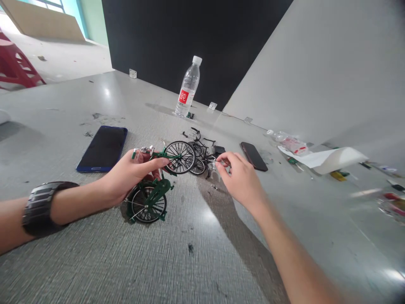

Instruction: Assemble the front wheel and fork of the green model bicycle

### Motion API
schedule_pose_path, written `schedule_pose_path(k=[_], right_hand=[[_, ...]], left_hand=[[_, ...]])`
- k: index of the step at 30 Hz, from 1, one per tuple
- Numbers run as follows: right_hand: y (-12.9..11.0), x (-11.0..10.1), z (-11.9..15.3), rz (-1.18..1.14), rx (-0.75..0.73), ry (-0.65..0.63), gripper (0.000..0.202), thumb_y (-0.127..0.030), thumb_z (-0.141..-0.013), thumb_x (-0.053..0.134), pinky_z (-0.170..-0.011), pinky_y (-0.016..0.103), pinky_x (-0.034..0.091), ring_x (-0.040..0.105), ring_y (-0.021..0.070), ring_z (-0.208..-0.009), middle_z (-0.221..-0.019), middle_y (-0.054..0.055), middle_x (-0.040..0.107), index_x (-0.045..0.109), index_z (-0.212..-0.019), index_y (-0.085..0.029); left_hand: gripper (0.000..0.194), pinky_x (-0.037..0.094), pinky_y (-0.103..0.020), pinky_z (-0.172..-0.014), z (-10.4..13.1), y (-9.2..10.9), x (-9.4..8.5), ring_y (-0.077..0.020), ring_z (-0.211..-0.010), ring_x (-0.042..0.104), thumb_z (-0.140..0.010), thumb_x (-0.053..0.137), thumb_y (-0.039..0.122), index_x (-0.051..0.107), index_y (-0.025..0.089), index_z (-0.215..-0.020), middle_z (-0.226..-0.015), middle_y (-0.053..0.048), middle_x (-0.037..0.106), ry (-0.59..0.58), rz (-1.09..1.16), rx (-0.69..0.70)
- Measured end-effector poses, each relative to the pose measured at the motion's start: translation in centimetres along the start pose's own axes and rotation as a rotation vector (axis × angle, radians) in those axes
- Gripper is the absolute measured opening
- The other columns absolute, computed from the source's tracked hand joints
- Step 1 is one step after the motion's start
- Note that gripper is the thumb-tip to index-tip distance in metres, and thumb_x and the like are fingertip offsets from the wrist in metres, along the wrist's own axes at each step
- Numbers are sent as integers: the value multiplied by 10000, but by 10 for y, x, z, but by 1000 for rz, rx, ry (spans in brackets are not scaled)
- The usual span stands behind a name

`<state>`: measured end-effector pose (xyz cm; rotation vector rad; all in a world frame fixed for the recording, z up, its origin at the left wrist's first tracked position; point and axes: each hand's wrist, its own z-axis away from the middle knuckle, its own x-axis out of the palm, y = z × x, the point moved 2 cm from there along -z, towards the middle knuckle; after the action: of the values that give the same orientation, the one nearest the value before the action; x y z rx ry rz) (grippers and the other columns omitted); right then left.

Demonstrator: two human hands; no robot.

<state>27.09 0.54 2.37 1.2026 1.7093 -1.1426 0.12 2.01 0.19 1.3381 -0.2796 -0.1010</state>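
**A:** so what's each hand doing here?

**B:** The left hand (133, 173) comes in from the left, forearm low over the tabletop (95, 261), dark watch (41, 207) on the wrist. Its grip is clamped on the green model bicycle (152, 185), thumb stretched along the frame toward the front wheel (179, 157). The bike is tilted, rear wheel (146, 203) down on the tabletop right under the hand, front wheel raised.

**A:** and the right?

**B:** The right hand (242, 177) reaches in from the lower right, palm down, wrist bent a bit. Thumb and forefinger are pinched together on some tiny silvery part (217, 162); too small to say what it is. It's just beside a black model bicycle (199, 154) lying in a little heap of parts.

**A:** rest of the place?

**B:** Grey, shiny tabletop with dark specks and crumbs. A blue-edged phone (103, 147) lies left of the green bike, a dark phone (253, 156) right of the heap. A water bottle (188, 88) with a red label stands further back, upright. White paper (322, 159) and blurry coloured bits sit off to the right. A black panel (190, 38) and a pale grey one (332, 71) wall off the back, with a red chair (15, 63) on the floor far left.
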Motion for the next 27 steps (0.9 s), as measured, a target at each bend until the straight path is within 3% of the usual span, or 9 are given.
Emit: schedule_pose_path(k=[3, 8, 18, 27], right_hand=[[3, 5, 1, 20, -13, -85, 160, -266, -946, 491, -737, 330, 451, 639, 203, -879, -1032, 72, 638, 633, -1009, -226], [8, 11, 1, 79, -13, -152, 173, -256, -941, 503, -762, 344, 450, 643, 223, -913, -1030, 70, 656, 664, -997, -226], [23, 13, -2, 135, 27, -100, 179, -241, -926, 500, -718, 344, 440, 635, 226, -855, -979, 70, 665, 672, -973, -228], [13, 8, -1, 76, 33, -45, 241, -286, -968, 435, -770, 367, 451, 641, 247, -913, -1040, 101, 636, 638, -1081, -224]], left_hand=[[298, 391, -158, -387, 0, 0, -2, -88, -490, 490, -705, 796, 418, 709, 135, -742, -583, -4, 584, 27, -24, 13], [340, 394, -163, -399, 0, -1, -2, -87, -492, 487, -699, 796, 445, 653, 138, -672, -573, -6, 572, 28, -29, 25], [371, 401, -171, -418, -1, -1, -4, -95, -520, 506, -722, 798, 475, 631, 146, -695, -614, 0, 574, 61, -15, 29], [351, 410, -192, -486, 0, 1, -2, -110, -563, 509, -697, 806, 478, 677, 152, -678, -593, -2, 585, 63, -36, 50]])
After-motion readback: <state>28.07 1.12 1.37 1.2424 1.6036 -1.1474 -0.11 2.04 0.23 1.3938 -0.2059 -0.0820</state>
